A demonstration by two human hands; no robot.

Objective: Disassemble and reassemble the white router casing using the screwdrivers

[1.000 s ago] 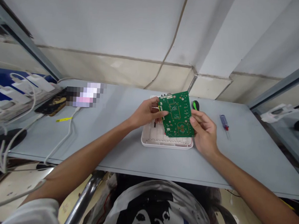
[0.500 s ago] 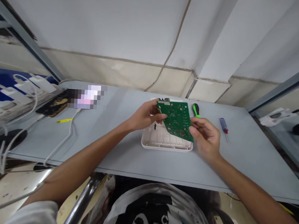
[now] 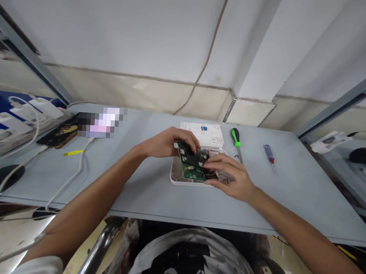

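Both my hands grip a green circuit board (image 3: 193,172), component side up, with a dark flat part and thin wires on it. My left hand (image 3: 173,144) holds its far left edge, fingers curled over the top. On the board's right side, my right hand (image 3: 232,175) has its thumb low and fingers above. The board lies tilted over a white plastic case half (image 3: 173,178), partly inside it; whether it touches the bottom is hidden. Just behind stands another white case part (image 3: 191,132), with a small blue piece (image 3: 204,128) on it.
Right of the case lie a green-and-black screwdriver (image 3: 236,137) and a clear-handled screwdriver (image 3: 269,152). At the left are a lit phone (image 3: 105,122) on a white cable, a dark phone (image 3: 57,133), a yellow tag (image 3: 73,152) and a power strip with chargers (image 3: 23,112).
The circuit board has been turned over from its solder side to its component side and lowered toward the case. Both hands have moved with it, uncovering the white part behind.
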